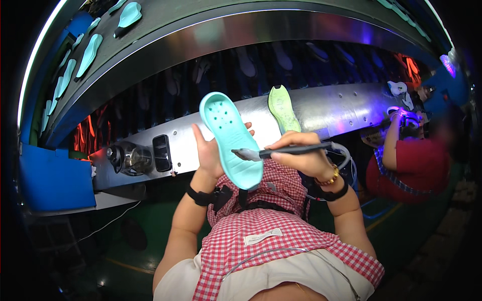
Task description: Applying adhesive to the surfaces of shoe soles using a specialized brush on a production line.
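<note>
A narrow, brushed silver metal desk [341,111] curves across the scene, below a dark green conveyor belt [165,14] carrying several turquoise soles [89,52]. On the desk's left part stand a clear, round-bodied jug with a black lid [131,159] and, just beside it, a black rectangular tray-like object [161,153]. Farther right on it lies a pale green, foot-shaped sole [283,109].

Nearer the person, a smooth turquoise shoe sole with small dark holes [236,135] is held up, tilted, in front of the desk. The left hand [209,154] grips it from beneath, fingertips showing past its right edge, thumb raised at the left. The right hand [303,156] is closed around a black-handled tool with a pale, dark-tipped head [288,149], its tip over the sole's lower half; contact is hard to tell. At the right, a co-worker in a red top [411,168] sits or stands by the desk.
</note>
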`<state>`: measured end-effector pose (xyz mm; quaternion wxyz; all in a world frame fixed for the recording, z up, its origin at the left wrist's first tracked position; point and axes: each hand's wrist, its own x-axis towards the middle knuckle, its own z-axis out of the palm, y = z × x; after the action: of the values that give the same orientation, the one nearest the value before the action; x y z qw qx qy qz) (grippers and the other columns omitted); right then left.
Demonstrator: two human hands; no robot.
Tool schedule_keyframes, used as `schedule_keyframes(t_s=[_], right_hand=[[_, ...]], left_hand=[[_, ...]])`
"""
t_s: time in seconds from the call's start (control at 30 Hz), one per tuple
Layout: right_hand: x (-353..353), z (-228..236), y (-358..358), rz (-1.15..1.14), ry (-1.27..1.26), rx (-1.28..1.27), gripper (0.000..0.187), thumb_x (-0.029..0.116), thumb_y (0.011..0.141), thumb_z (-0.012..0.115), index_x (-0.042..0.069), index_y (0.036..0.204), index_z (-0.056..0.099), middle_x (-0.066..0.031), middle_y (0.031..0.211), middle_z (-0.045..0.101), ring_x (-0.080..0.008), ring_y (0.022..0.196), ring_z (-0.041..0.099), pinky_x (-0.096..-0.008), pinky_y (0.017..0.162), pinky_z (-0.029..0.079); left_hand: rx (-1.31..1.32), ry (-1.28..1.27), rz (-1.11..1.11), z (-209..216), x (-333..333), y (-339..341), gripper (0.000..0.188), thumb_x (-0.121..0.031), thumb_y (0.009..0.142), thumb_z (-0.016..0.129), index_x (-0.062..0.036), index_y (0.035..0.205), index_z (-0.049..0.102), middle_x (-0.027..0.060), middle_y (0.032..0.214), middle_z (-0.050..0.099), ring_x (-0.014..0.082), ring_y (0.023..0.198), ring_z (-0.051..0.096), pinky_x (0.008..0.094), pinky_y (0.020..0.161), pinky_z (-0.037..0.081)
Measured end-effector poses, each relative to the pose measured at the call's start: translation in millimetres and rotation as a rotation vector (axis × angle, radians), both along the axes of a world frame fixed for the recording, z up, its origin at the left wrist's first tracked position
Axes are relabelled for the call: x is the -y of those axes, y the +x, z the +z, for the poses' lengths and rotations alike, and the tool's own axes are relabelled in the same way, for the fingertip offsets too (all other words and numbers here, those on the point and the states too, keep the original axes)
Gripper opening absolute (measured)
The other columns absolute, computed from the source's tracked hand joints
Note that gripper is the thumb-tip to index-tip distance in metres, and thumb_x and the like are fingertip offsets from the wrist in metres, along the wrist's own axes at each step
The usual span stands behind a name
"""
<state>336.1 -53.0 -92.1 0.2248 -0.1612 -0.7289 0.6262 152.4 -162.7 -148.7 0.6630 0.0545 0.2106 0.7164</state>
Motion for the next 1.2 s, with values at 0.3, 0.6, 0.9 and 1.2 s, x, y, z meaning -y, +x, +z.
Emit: schedule_keyframes(t_s=[0.3,0.6,0.9,1.2], right_hand=[[20.4,-3.4,-14.2,0.058,0.532,-0.048,0.017,0.008,0.065,0.066,0.006,0.082,0.064,-0.0098,0.068,0.06,-0.0223,0.064,0.058,-0.0295,0.06,0.045],[5.4,4.7,-19.9,0.067,0.146,-0.033,0.019,0.007,0.068,0.068,0.006,0.087,0.065,-0.0085,0.073,0.061,-0.0142,0.066,0.058,-0.0245,0.059,0.045],[-2.4,5.4,-3.2,0.17,0.094,-0.055,0.022,0.002,0.068,0.068,0.002,0.089,0.064,-0.0082,0.082,0.063,-0.0143,0.075,0.058,-0.0257,0.07,0.045],[5.9,-21.1,-11.0,0.141,-0.871,-0.295,0.016,0.001,0.078,0.058,-0.003,0.093,0.057,-0.0157,0.097,0.059,-0.0196,0.092,0.058,-0.0278,0.082,0.047]], left_hand=[[-0.118,-0.096,0.303,-13.7,-8.5,6.9,0.078,-0.068,0.079,0.018,-0.0037,0.114,0.046,0.0139,0.106,0.054,0.0285,0.097,0.052,0.0438,0.09,0.039],[-0.086,0.024,0.316,15.2,-11.1,17.4,0.082,-0.071,0.076,0.022,-0.0048,0.122,0.037,0.0112,0.1,0.052,0.0272,0.096,0.05,0.0469,0.094,0.034],[-0.217,0.227,0.402,33.6,-10.3,-2.9,0.084,-0.074,0.073,0.024,-0.0058,0.119,0.041,0.0125,0.103,0.053,0.0276,0.096,0.052,0.0481,0.091,0.037],[-0.424,-0.215,0.547,70.8,-17.1,7.1,0.08,-0.068,0.078,0.028,-0.0004,0.118,0.041,0.0143,0.111,0.051,0.0306,0.102,0.05,0.0391,0.088,0.041]])
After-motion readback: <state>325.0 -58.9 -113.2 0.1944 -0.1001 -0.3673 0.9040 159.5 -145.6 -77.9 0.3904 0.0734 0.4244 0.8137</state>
